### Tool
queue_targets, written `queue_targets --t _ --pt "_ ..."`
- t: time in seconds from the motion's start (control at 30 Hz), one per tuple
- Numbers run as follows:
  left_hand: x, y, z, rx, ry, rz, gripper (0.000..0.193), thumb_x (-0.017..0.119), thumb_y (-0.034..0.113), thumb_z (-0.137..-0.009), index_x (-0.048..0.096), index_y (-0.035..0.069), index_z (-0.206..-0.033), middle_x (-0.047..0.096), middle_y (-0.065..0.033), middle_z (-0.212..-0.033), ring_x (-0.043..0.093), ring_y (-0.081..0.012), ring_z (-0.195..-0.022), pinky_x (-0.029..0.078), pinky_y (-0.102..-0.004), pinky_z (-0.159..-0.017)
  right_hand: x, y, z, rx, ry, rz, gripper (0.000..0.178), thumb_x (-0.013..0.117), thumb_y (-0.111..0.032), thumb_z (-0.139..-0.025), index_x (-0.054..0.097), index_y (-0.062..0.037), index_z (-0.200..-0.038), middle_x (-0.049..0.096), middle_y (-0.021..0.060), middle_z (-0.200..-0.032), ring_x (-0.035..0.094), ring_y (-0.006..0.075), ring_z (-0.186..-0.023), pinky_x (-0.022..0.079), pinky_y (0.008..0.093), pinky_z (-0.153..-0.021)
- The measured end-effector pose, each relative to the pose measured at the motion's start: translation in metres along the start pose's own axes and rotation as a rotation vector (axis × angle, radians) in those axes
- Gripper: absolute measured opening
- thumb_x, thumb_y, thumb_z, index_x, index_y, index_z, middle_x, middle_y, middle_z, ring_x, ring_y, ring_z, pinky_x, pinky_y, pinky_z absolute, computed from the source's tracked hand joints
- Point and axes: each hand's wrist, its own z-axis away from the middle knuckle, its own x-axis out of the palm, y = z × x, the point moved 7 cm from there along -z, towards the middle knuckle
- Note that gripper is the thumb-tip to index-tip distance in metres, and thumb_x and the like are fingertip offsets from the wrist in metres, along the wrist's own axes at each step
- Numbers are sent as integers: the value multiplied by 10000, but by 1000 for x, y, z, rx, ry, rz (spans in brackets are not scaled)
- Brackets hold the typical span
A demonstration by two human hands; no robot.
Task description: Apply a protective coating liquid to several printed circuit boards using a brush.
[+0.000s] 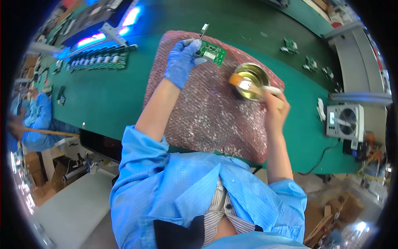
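Observation:
My left hand [182, 60], in a blue glove with white fingertips, is closed on the left end of a green circuit board [212, 52]. It holds the board above a pink bubble-wrap mat [207, 108]. A thin piece with a white tip sticks up past the fingers. My right hand [275, 107] grips the handle of a flat brush [248, 85], its fingers wrapped round it; white covers show on some fingertips. The brush's orange bristles point left, over a round metal tin [258, 71] with a yellowish inside. Motion blurs the brush slightly, and whether it touches the tin, I cannot tell.
Several boards stand in a row [99, 60] at the left, under a glowing purple-blue lamp [92, 40]. More small boards [290, 45] lie at the far right. A fan unit [345, 121] sits on the right of the green table [304, 137]. Another person's blue sleeve [39, 112] shows far left.

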Motion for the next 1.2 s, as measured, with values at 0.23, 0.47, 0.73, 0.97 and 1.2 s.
queue_targets --t 0.23,0.47,0.73,0.97,1.2 --pt "-72 42 -95 152 409 -401 233 648 202 -704 506 43 -797 540 -56 -690 534 -131 -540 480 -247 -428 -113 55 -20 96 384 -293 257 544 -189 -790 526 -6 -970 445 -8 -645 403 64 -549 331 186 -462" --pt "-97 91 -119 427 546 -1945 74 564 184 -671 600 171 -735 584 -14 -753 574 -178 -662 409 -326 -594 -172 111 -15 150 321 -636 264 478 -159 -829 476 -19 -1053 388 -29 -633 360 59 -536 326 185 -467" --pt "-146 67 -35 225 434 -622 219 530 248 -756 507 88 -905 566 -76 -716 548 -171 -549 443 -310 -468 -193 116 -13 97 159 -840 144 430 -111 -858 469 12 -922 438 27 -646 390 102 -573 356 221 -519" --pt "-190 91 52 211 465 -1511 262 515 343 -768 513 117 -900 587 -115 -802 567 -281 -745 452 -359 -658 -190 126 -17 78 48 -944 151 411 -129 -869 469 7 -898 450 35 -653 419 118 -608 365 219 -554" --pt "-201 81 57 269 614 -1738 224 439 313 -799 515 134 -911 575 -100 -886 559 -282 -768 444 -391 -682 -187 125 -25 123 -6 -1146 288 360 -214 -863 541 -4 -787 587 120 -661 555 247 -577 442 360 -551"
